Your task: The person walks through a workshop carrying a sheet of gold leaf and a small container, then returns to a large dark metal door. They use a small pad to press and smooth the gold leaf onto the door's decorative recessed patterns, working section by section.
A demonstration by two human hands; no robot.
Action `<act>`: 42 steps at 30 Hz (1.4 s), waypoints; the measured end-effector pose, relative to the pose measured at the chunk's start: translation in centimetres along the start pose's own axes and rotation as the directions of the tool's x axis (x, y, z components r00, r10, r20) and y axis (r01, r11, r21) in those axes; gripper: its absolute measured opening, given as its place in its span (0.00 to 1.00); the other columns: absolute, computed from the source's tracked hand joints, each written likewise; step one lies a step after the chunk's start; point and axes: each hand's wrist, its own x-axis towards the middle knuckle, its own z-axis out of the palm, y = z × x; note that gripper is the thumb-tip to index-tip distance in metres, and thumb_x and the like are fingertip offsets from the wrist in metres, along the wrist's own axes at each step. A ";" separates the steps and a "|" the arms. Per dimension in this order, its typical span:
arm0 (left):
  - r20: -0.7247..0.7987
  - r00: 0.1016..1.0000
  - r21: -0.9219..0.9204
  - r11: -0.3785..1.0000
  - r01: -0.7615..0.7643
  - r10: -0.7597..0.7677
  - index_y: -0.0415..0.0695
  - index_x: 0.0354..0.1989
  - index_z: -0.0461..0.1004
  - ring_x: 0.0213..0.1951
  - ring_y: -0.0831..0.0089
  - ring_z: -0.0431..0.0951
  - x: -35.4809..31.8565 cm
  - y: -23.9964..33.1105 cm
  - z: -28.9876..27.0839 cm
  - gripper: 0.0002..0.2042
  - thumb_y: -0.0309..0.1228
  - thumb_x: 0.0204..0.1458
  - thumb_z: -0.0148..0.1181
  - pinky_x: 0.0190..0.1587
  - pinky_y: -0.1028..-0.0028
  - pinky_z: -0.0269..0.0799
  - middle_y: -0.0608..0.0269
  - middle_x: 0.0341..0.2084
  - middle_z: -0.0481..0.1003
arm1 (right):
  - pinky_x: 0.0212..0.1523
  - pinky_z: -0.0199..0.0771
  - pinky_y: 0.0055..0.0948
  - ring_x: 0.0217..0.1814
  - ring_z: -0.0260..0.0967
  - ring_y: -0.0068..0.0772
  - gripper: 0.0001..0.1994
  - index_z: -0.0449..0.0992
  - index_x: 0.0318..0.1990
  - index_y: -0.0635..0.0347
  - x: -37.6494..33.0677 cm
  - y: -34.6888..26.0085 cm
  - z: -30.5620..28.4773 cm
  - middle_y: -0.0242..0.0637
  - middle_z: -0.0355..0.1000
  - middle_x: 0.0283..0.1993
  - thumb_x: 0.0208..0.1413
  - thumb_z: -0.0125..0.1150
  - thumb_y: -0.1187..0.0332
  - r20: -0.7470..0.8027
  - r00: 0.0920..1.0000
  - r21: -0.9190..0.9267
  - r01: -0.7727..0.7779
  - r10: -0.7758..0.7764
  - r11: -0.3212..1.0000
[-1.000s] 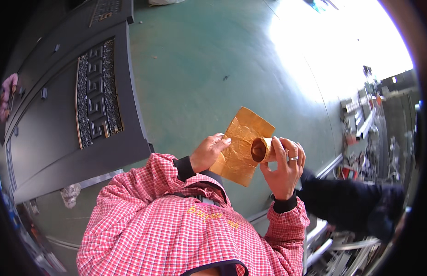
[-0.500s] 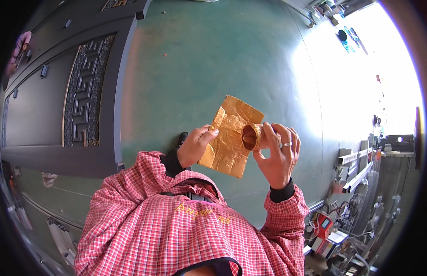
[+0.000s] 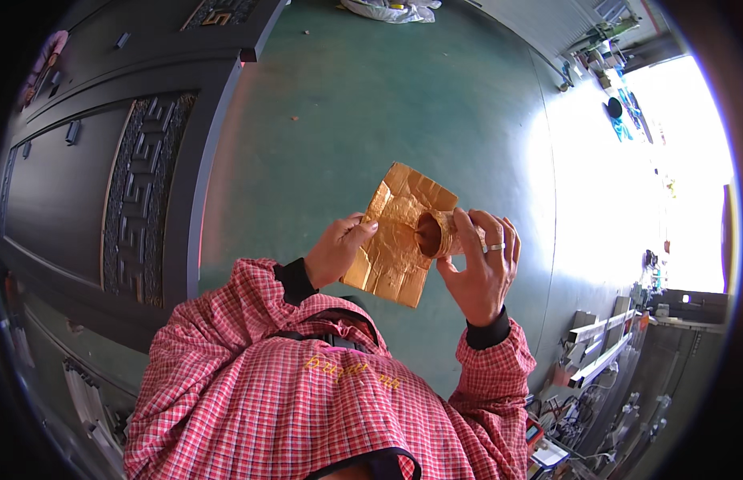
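Observation:
My left hand (image 3: 339, 250) grips the left edge of a flat piece of cardboard (image 3: 387, 272), thumb on top. Its face is coated in shiny gold, wrinkled around the middle. In my right hand (image 3: 485, 264), which wears a ring, is a short round gold-smeared cup (image 3: 447, 233). The cup lies on its side, and its open mouth faces the cardboard. It overlaps the cardboard's right part; I cannot tell whether they touch. The inside of the cup looks brownish gold.
A large dark grey panel door (image 3: 59, 200) with a raised fret-pattern strip (image 3: 143, 200) stands at the left. Another person's sleeve (image 3: 47, 56) shows beyond it. Metal bars (image 3: 599, 348) and tangled cables (image 3: 575, 416) lie at the lower right. Below is green floor (image 3: 371, 96).
My view has tilted, so the door and the items at the right sit lower in the picture. The cup has turned slightly against the cardboard; both hands keep their holds.

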 end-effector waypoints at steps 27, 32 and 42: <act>-0.499 0.863 -0.190 0.960 -0.203 0.083 0.32 0.50 0.67 0.44 0.78 0.71 26.5 9.9 -7.9 0.18 0.35 0.60 0.43 0.48 0.76 0.66 0.62 0.43 0.72 | 0.44 0.70 0.38 0.45 0.67 0.41 0.30 0.74 0.45 0.54 30.1 18.8 19.6 0.36 0.70 0.43 0.25 0.71 0.73 0.028 0.989 0.448 0.118 -0.145 0.886; -0.525 0.848 -0.163 0.969 -0.184 0.072 0.31 0.52 0.65 0.46 0.78 0.68 31.9 13.4 -12.5 0.18 0.34 0.61 0.41 0.51 0.76 0.62 0.62 0.44 0.71 | 0.47 0.69 0.39 0.45 0.67 0.41 0.30 0.73 0.45 0.55 36.5 20.8 25.8 0.36 0.70 0.44 0.25 0.72 0.73 0.044 0.985 0.441 0.129 -0.165 0.888; -0.605 0.786 -0.136 0.956 -0.259 0.127 0.33 0.48 0.70 0.45 0.80 0.69 45.1 18.9 -22.8 0.17 0.35 0.60 0.45 0.50 0.78 0.62 0.66 0.41 0.72 | 0.46 0.68 0.38 0.45 0.66 0.43 0.27 0.72 0.46 0.57 50.8 24.6 39.7 0.39 0.70 0.42 0.30 0.71 0.71 0.159 0.983 0.626 -0.025 -0.096 0.779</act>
